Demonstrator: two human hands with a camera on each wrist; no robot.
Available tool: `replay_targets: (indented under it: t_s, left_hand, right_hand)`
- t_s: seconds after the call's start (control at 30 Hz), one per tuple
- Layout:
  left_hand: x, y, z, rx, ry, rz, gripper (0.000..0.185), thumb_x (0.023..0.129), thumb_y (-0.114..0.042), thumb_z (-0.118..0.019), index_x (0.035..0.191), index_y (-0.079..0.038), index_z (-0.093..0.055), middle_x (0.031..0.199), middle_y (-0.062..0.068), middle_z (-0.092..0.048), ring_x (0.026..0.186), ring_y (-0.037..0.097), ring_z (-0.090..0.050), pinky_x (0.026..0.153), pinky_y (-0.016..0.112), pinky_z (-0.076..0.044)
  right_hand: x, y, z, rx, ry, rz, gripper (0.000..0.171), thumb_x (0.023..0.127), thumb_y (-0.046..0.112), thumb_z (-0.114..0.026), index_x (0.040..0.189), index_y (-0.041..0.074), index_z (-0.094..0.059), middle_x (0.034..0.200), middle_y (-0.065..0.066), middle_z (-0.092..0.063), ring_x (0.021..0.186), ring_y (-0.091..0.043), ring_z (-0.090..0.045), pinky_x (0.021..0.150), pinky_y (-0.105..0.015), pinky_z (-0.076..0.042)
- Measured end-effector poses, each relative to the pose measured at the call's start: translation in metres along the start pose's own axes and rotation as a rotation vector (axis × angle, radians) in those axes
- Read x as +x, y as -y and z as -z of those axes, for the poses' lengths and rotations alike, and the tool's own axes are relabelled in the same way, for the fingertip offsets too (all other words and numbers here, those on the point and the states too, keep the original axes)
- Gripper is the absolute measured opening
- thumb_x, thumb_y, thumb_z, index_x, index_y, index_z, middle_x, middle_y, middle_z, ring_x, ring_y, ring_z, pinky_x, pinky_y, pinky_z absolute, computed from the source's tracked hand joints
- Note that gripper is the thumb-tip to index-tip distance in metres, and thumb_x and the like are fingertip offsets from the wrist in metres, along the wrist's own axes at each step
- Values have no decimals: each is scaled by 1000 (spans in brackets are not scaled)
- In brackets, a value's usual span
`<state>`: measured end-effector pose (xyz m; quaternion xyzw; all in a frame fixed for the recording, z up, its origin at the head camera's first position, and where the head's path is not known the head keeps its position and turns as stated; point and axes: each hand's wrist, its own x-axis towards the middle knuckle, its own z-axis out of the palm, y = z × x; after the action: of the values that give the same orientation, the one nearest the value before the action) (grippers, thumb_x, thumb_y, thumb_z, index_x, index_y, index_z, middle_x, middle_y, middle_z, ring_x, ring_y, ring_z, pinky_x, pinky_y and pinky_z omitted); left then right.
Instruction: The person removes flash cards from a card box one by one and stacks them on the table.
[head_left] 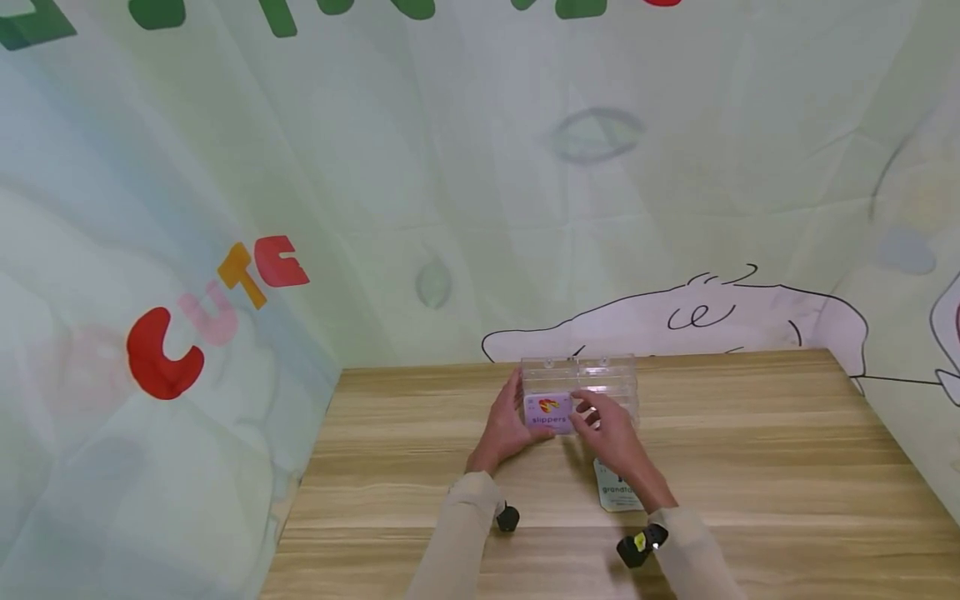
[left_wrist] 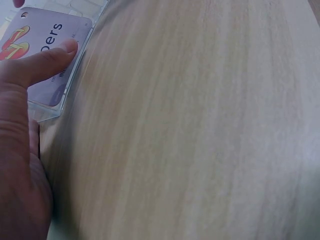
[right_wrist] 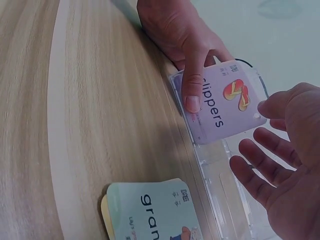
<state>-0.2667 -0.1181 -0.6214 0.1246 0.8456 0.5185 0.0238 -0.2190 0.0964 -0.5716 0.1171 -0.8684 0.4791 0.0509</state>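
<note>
Though the right hand (right_wrist: 285, 155) covers part of the clear box (right_wrist: 225, 185) and the green card's (right_wrist: 152, 212) word is cut off, the left hand's (right_wrist: 175, 30) thumb presses the purple slippers card (right_wrist: 227, 107) onto the box on the tabletop (right_wrist: 75, 125). Right fingers (right_wrist: 252, 182) hover spread, released, holding nothing.

sleeves (head_left: 468, 521): beige, long | wrist cameras (head_left: 507, 518): black | hands bare

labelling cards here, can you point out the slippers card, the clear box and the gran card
slippers card (right_wrist: 227, 107), right wrist view, on its purple face beside the word.
clear box (head_left: 607, 375), head view, on its far wall.
gran card (right_wrist: 155, 212), right wrist view, on its pale green face.
</note>
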Motion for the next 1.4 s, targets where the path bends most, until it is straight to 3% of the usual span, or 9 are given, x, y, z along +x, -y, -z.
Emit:
replay_targets:
  t_s: [0.43, 0.93, 1.4]
  left_hand:
    - [1, 0, 1, -10, -2, -14, 131, 67, -25, -101, 167, -22, -16, 164, 6, -37, 147, 24, -41, 121, 36, -36]
    - [2, 1, 0, 21, 3, 4, 131, 69, -26, -100, 167, -23, -14, 165, 4, -35, 148, 22, -39, 121, 34, -35]
    - [2, 1, 1, 21, 3, -16, 130, 69, -26, -100, 167, -22, -15, 164, 5, -37, 148, 24, -40, 121, 36, -36]
  right_hand:
    - [2, 6, -1, 26, -2, -11, 26, 96, 5, -72, 122, 3, -68, 107, -12, -68, 86, -22, -67, 73, -32, -60]
    - [2, 6, -8, 96, -87, -22, 12, 100, 4, -67, 110, 1, -70, 109, -12, -71, 99, -27, -69, 89, -43, -61]
    - [2, 5, -14, 179, -99, -50, 12, 99, 2, -69, 111, 1, -72, 110, -13, -74, 104, -32, -71, 91, -42, -62]
